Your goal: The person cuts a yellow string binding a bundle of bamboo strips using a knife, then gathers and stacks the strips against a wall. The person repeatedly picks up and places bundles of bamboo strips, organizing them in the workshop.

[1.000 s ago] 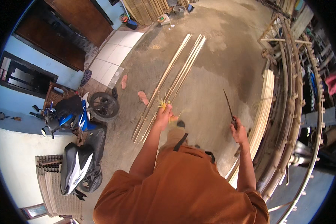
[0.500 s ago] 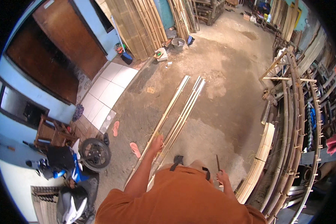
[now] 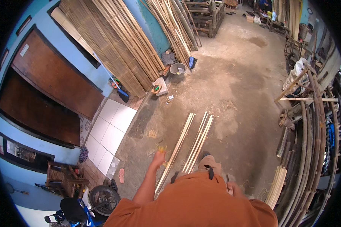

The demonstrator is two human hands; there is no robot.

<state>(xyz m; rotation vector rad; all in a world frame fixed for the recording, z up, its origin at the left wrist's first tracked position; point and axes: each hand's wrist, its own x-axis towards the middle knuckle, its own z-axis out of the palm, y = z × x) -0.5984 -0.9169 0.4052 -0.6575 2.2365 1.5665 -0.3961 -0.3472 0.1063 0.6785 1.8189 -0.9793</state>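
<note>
Two sets of bamboo strips: L set (image 3: 178, 145) approx 11:30, R set (image 3: 202, 143) approx 12 (clock from wearer's torso). Both flat on floor, gap btwn. L grip (image 3: 158, 157) at 11, fingers closed round yellow-grn fibre tuft (image 3: 161, 147), loose ends up; near L set, on its outer side. R grip (image 3: 235, 189) at 3, wrapped round dark knife (image 3: 227, 178), mostly hidden. Pale strip bundle (image 3: 275, 187) also at 3, past R grip. Pink sandal (image 3: 121, 175) btwn 9 & 10; motorbike (image 3: 74, 210) approx 9. Bucket (image 3: 177, 70) nr 12, well off.
</note>
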